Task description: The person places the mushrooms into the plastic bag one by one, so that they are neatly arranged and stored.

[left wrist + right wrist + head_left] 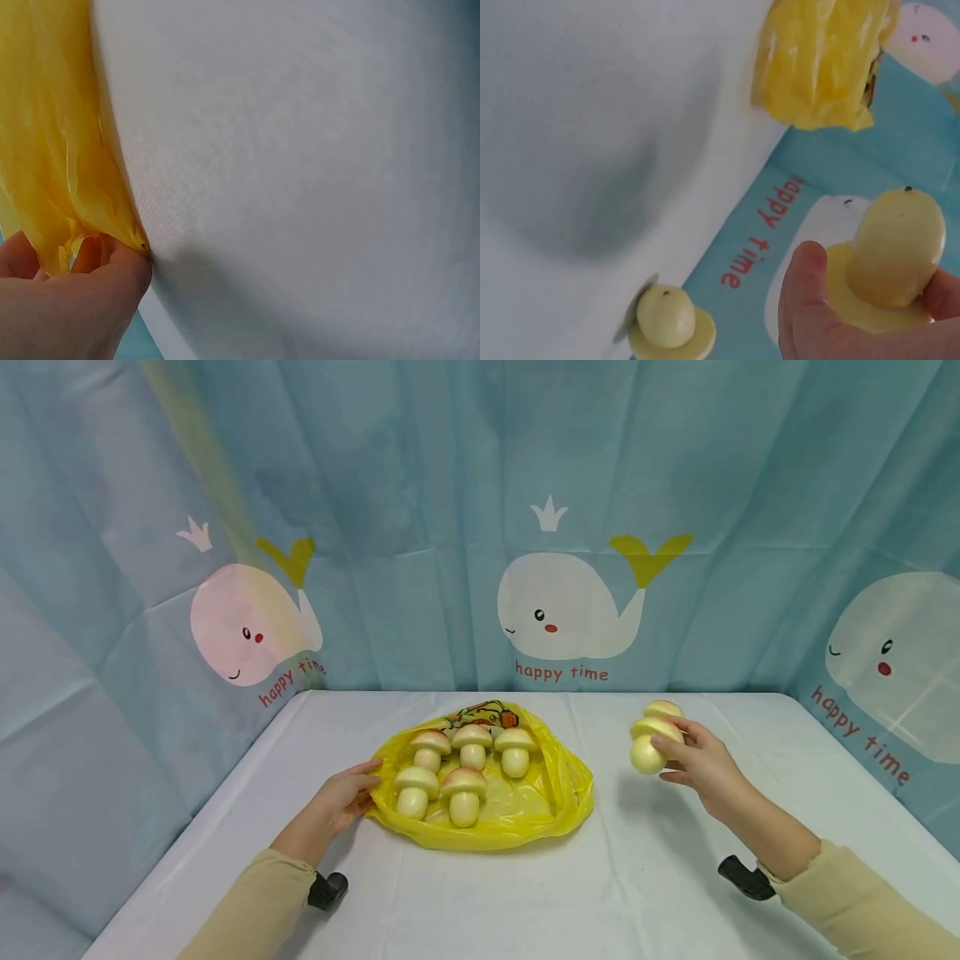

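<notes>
A yellow plastic bag (517, 797) lies spread on the table, with several pale toy mushrooms (464, 808) with pink-tinged caps resting in it. At its left side, my left hand (341, 797) pinches the rim; in the left wrist view, thumb and fingers hold the bunched yellow plastic (67, 150). Right of the bag and above the table, my right hand (708, 768) grips another toy mushroom (900, 247), its rounded stem turned toward me. Just behind that one, a further mushroom (667, 319) lies on the table, partly hidden in the head view.
A white cloth (487, 902) covers the table. Blue curtains (420, 527) printed with whales enclose its back and sides. Black wrist straps (746, 878) show at the sleeve cuffs. Dark printing (487, 717) marks the far part of the bag.
</notes>
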`<state>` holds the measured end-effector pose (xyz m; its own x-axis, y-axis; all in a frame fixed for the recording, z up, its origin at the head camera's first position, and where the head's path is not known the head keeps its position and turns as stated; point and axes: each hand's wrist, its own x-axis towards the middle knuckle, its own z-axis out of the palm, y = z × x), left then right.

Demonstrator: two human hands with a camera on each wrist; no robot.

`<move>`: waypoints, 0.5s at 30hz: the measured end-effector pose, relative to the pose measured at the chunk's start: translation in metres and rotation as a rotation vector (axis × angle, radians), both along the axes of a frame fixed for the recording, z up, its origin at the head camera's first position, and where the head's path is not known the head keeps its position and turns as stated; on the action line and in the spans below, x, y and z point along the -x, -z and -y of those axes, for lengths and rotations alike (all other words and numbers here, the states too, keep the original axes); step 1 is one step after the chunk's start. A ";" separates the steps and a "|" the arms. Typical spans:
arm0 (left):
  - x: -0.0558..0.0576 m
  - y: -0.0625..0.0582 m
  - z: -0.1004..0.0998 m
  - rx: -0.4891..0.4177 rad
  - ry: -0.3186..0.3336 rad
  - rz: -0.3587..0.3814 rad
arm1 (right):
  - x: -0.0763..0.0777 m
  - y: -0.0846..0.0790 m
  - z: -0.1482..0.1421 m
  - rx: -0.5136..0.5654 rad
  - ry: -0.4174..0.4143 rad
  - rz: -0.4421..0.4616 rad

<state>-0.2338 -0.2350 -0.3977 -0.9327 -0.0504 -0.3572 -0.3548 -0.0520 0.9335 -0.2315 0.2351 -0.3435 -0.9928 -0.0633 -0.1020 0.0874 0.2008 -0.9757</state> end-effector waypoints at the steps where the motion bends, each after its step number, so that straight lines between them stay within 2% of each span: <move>1: 0.000 0.000 0.000 0.000 -0.001 0.000 | 0.000 0.000 0.002 0.006 -0.005 -0.001; 15: 0.000 0.000 0.001 0.022 -0.004 0.003 | -0.010 0.013 0.038 0.042 -0.012 -0.031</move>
